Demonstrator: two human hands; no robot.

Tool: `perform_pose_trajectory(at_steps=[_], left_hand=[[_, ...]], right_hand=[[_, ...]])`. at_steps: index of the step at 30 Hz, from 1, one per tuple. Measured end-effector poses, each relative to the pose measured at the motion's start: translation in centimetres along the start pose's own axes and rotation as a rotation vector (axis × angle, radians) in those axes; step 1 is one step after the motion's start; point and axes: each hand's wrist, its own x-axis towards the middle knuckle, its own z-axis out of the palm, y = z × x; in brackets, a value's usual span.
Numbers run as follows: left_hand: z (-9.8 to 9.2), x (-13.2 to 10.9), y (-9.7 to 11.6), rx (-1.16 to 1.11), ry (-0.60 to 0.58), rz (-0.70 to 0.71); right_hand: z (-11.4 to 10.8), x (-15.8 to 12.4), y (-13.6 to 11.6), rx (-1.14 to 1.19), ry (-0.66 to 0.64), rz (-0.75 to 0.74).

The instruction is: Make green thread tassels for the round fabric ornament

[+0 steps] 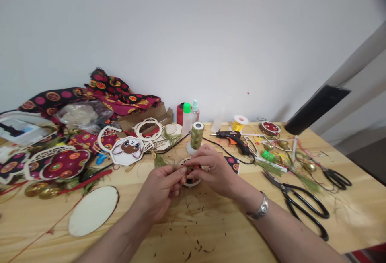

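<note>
My left hand (pixel 165 186) and my right hand (pixel 212 170) meet above the table, fingertips close together. Both are closed in a pinch around something small, dark and partly red that the fingers mostly hide. Under them lies a round pale frame (pixel 193 184) with a cut-out edge, mostly covered by the hands. Just behind stands a spool of olive-green thread (pixel 197 135). A patterned fabric piece (pixel 233 164) shows beside my right hand.
Large black scissors (pixel 297 198) and a glue gun (pixel 233 138) lie to the right. On the left are a cream oval disc (pixel 94 210), fabric-covered shapes (pixel 64 164) and a white octagon with an animal face (pixel 127 150). Bottles (pixel 187 120) stand by the wall. Dark scraps dot the wooden table (pixel 223 231).
</note>
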Motion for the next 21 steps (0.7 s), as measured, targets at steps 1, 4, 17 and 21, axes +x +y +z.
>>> perform_pose_trajectory(at_steps=[1,4,17,21], left_hand=[[0.0,-0.03,0.01,0.0,-0.004,0.0],[0.03,-0.11,0.04,0.004,-0.016,-0.004],[0.37,-0.15,0.28,-0.03,-0.087,-0.032],[0.45,-0.19,0.4,-0.084,-0.125,-0.024]], right_hand=[[0.06,-0.02,0.04,0.0,0.002,0.009],[0.28,-0.07,0.11,0.007,0.021,0.033],[-0.01,-0.31,-0.62,-0.238,0.062,-0.15],[-0.16,-0.24,-0.51,-0.291,0.054,-0.152]])
